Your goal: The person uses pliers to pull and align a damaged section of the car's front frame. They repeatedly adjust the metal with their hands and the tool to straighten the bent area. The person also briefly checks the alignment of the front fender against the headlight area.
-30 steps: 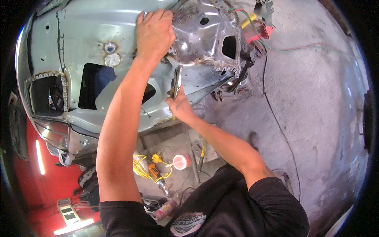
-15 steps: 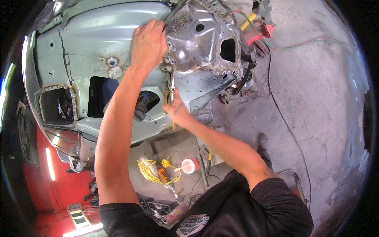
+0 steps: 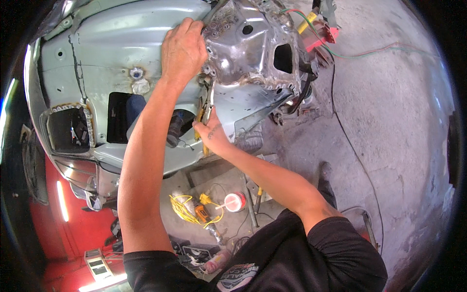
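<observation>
right hand [image 3: 211, 132] clasps slim silver tool [image 3: 210, 99] | left hand [image 3: 184, 52]: hold unclear | panel [image 3: 241, 56] shiny, weld-edged

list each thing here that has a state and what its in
left hand, laid against the grey-green car body
right hand, closed around the pliers-like tool
pliers-like tool, held, jaw closure unclear
bare-metal panel, weld-marked
red tub, lidless, stick inside
orange power tool, lying down, on or off unclear
yellow cord, loosely looped
tube light, lit

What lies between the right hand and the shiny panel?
In the head view, the silver tool held by the right hand points toward the panel; contact is unclear.
</observation>
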### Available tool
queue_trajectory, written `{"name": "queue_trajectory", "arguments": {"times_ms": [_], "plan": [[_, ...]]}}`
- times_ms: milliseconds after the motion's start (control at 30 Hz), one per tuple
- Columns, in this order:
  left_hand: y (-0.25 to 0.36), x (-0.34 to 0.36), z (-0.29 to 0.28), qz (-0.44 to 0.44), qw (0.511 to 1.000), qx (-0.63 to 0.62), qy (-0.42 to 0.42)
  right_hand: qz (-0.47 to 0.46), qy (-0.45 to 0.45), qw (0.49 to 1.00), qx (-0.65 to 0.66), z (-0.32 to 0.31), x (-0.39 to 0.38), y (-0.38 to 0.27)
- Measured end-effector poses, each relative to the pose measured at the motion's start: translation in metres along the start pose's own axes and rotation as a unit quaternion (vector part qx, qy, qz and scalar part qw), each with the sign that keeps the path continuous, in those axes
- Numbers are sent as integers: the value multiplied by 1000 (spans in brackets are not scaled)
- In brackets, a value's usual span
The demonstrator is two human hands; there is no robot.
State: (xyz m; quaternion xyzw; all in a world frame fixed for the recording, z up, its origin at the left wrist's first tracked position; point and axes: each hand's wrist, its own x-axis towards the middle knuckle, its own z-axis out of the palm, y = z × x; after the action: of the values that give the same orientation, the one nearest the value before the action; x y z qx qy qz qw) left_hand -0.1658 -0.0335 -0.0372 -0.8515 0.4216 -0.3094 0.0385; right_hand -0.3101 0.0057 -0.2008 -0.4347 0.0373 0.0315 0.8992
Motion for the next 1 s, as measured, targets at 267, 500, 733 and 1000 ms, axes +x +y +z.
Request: {"name": "queue_trajectory", "arguments": {"times_ms": [267, 500, 733, 1000], "plan": [[-3, 0, 2, 18, 1000, -8, 5, -51, 50, 997, -39, 5, 3, 9], [-4, 0, 2, 22, 999, -21, 11, 15, 8, 1000, 0, -1, -6, 4], [-6, 2, 5, 5, 999, -41, 1, 86, 6, 994, 69, -1, -18, -24], [-6, -3, 2, 27, 999, 36, -7, -4, -31, 989, -145, -16, -11, -15]]}}
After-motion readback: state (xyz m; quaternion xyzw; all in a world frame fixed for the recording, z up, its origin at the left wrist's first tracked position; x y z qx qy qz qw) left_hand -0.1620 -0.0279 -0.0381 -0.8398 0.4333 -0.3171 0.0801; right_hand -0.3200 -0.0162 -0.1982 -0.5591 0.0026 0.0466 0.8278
